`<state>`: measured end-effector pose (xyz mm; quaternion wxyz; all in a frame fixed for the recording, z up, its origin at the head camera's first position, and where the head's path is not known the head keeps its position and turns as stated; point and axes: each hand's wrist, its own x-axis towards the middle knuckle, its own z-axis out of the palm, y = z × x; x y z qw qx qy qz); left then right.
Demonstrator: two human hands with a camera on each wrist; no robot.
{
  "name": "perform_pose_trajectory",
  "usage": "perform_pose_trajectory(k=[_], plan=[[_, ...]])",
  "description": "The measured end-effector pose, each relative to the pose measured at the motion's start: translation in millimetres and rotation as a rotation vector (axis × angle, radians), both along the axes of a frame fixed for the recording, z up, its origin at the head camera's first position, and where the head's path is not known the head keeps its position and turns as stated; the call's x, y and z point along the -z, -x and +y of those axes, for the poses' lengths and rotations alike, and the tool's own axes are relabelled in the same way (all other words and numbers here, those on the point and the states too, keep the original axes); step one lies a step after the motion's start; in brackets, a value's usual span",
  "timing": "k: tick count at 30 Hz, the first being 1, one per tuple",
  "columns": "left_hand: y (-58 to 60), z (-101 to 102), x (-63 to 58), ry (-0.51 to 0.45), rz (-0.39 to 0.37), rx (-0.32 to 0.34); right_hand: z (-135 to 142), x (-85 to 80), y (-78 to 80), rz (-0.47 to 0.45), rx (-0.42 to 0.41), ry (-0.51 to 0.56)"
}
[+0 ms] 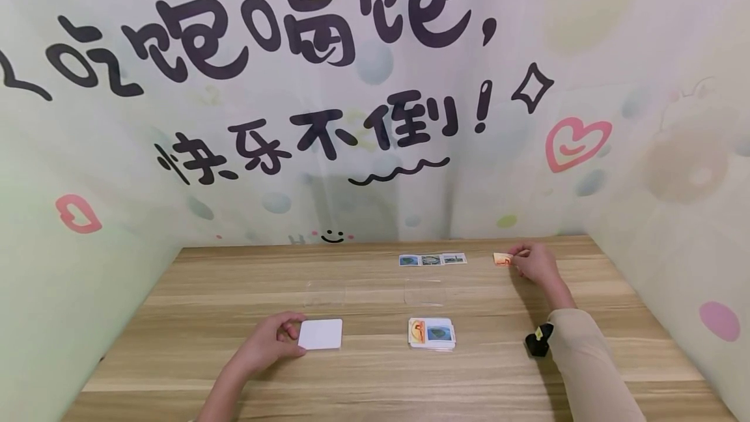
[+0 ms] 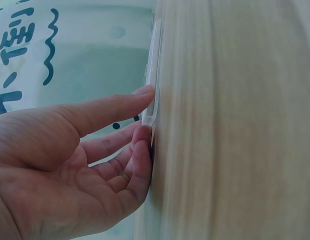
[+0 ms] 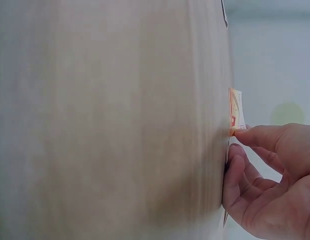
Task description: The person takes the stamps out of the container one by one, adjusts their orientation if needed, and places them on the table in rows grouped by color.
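Two hands pinch: the right hand holds the three o'clock edge of an orange picture slip, at two o'clock on the counter; the left hand grips a white card stack at its nine o'clock edge. The curling slip looks light, thin and easily creased, best held gently by an edge.

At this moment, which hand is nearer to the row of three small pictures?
Right. The right hand is right of the row, pinching an orange picture; the left hand is farther, to its left and closer to the camera.
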<state>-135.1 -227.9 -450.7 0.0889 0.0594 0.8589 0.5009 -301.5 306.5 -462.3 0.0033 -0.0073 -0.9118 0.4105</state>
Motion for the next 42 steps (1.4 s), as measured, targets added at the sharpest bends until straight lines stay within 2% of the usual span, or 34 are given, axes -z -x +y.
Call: perform_pose_trajectory(k=[17, 33, 42], plan=[[-2.7, 1.0, 0.1, 0.006, -0.013, -0.002, -0.8, 2.3, 0.4, 0.023, -0.008, -0.067], [-0.6, 0.1, 1.1, 0.008, 0.003, 0.013, -1.0, 1.2, -0.4, 0.017, -0.007, -0.082], [0.0, 0.2, -1.7, 0.007, -0.004, 0.002, -0.2, -1.4, -1.7, -0.015, -0.004, -0.011]])
